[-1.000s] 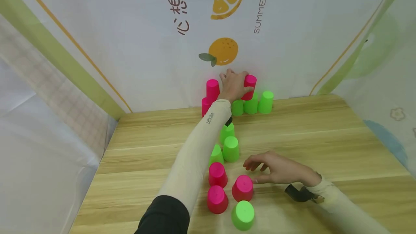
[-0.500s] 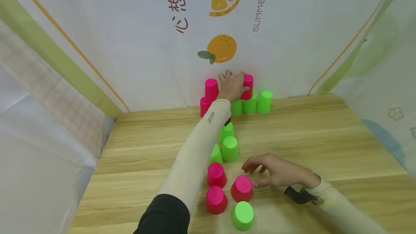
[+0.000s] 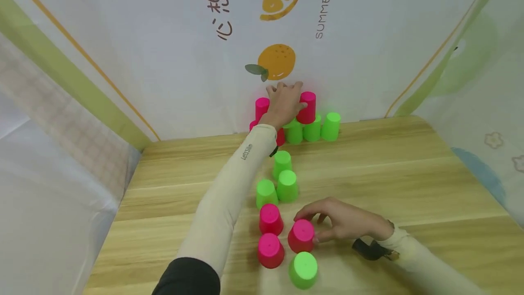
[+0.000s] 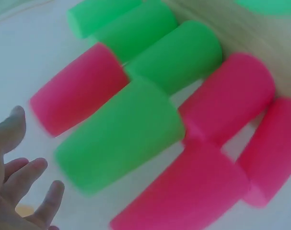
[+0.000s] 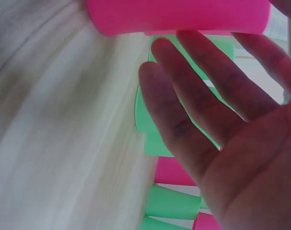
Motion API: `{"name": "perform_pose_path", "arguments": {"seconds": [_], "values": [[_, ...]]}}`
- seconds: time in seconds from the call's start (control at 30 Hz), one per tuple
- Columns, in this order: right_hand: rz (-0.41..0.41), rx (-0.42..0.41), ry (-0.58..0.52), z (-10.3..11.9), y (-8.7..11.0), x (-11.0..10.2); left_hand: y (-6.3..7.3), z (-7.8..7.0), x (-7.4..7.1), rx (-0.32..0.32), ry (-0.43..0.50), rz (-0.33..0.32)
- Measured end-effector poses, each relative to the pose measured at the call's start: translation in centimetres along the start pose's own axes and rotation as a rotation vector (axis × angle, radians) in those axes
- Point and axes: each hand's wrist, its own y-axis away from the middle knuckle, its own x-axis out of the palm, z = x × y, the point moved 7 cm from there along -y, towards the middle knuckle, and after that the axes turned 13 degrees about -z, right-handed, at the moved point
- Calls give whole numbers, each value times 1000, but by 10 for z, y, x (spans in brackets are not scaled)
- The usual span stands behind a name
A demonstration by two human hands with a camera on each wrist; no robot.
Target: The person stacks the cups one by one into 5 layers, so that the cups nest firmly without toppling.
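At the back, my left hand [image 3: 282, 104] hovers by an upturned pink cup [image 3: 307, 107] on the upper row. In the left wrist view the fingers [image 4: 28, 179] are spread, apart from that pink cup [image 4: 80, 91]; a green cup [image 4: 121, 136] and another pink cup [image 4: 183, 187] complete the upper row. My right hand [image 3: 344, 217] reaches around a pink cup [image 3: 301, 236] in front, thumb at its right side, index finger behind it. In the right wrist view, loosely extended fingers [image 5: 169, 105] lie at this pink cup's [image 5: 179, 17] edge.
Two pink cups [image 3: 270, 250] stand left of the right hand, with a green cup [image 3: 303, 270] in front. Several green cups [image 3: 287, 185] stand mid-table. The lower row ends with a green cup [image 3: 330, 126] against the printed curtain [image 3: 360, 58].
My left hand has let go of the pink cup on the upper row and drawn off to the left. My right hand has moved left around the front pink cup.
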Motion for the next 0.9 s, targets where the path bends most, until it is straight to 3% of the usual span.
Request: {"name": "perform_pose_path", "arguments": {"seconds": [0.1, 0.23, 0.33, 0.47, 0.53, 0.67, 0.9], "values": [[-3, 5, -15, -1, -2, 3, 12, 5, -20, 25, 44, -11], [-9, -6, -43, 0, -4, 6, 40, 11, -44, 87, 103, 10], [-20, -16, -54, 1, -5, 8, 72, 17, -59, 132, 190, 48], [-21, -15, -85, 0, -7, 9, 127, 27, -73, 182, 343, 103], [-16, -13, -100, 0, -8, 9, 156, 31, -76, 190, 404, 128], [-10, -31, -117, 1, -12, 8, 208, 36, -76, 139, 501, 174], [-3, -71, -111, -2, -19, 7, 266, 39, -65, 31, 667, 171]]}}
